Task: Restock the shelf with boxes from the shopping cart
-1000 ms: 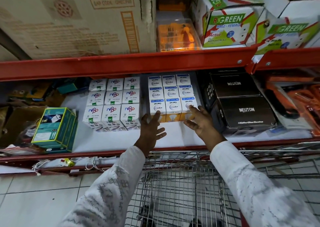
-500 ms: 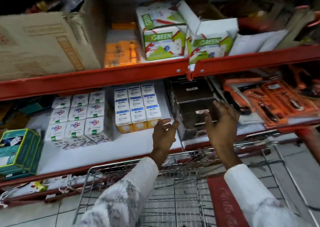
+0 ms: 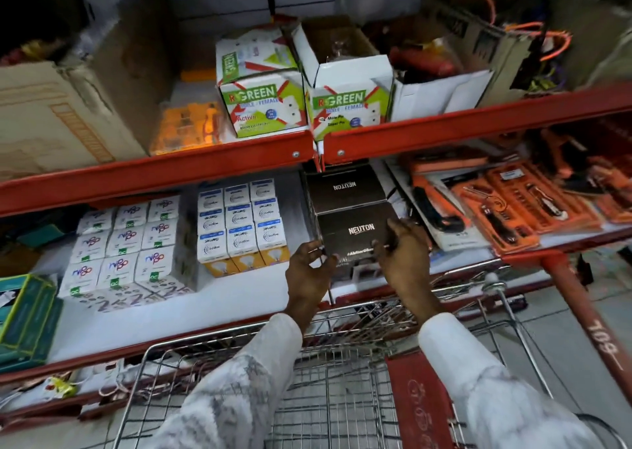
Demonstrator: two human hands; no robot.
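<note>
A black Neuton box (image 3: 355, 231) stands at the front of the lower shelf (image 3: 219, 301), with a second black Neuton box (image 3: 345, 186) behind it. My left hand (image 3: 309, 270) grips the front box at its left lower corner. My right hand (image 3: 402, 253) holds its right front side, fingers over the top edge. To the left stand stacked blue-and-white bulb boxes (image 3: 239, 224) and white bulb boxes (image 3: 126, 246). The wire shopping cart (image 3: 328, 380) is below my arms; no boxes show in the visible part of it.
Orange tool kits (image 3: 513, 205) lie right of the black boxes. A teal box (image 3: 25, 315) sits at the shelf's left end. The upper red shelf (image 3: 164, 171) carries green-and-white boxes (image 3: 263, 106), a brown carton (image 3: 65, 113) and an orange case. A red upright (image 3: 588, 315) stands at right.
Both hands left the blue-and-white bulb boxes and moved right onto the front black box, closing on its sides. The view has swung right and upward.
</note>
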